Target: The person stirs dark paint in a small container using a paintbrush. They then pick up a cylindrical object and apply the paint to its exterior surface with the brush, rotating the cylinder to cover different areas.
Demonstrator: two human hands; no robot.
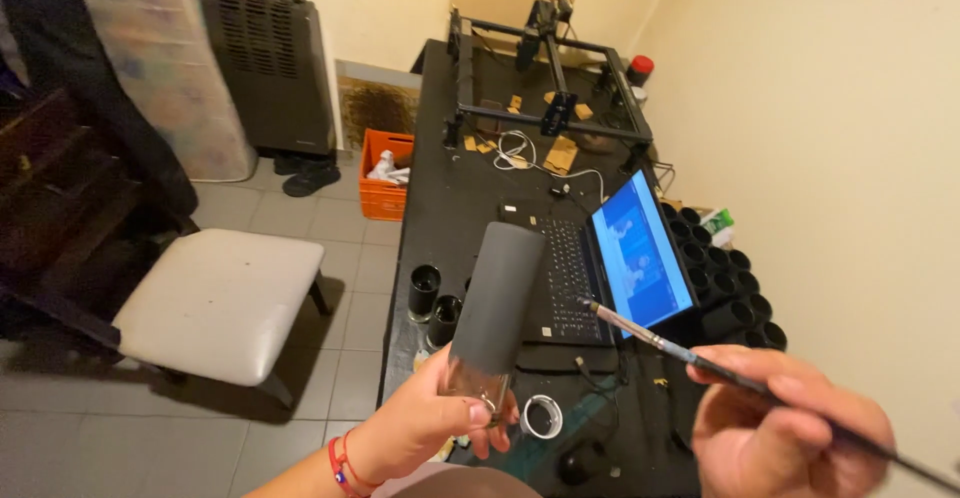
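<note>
My left hand grips the clear glass base of a tall tumbler whose upper part is coated matte dark grey; it is held upright and tilted slightly right over the table's near edge. My right hand pinches a thin paintbrush with a metal ferrule. Its tip points left and stops just short of the tumbler's right side. A red string bracelet circles my left wrist.
A black table carries an open laptop, a laser engraver frame with small wooden pieces, two black cups, a tape roll and several black cups at right. A cushioned stool, orange crate and heater stand left.
</note>
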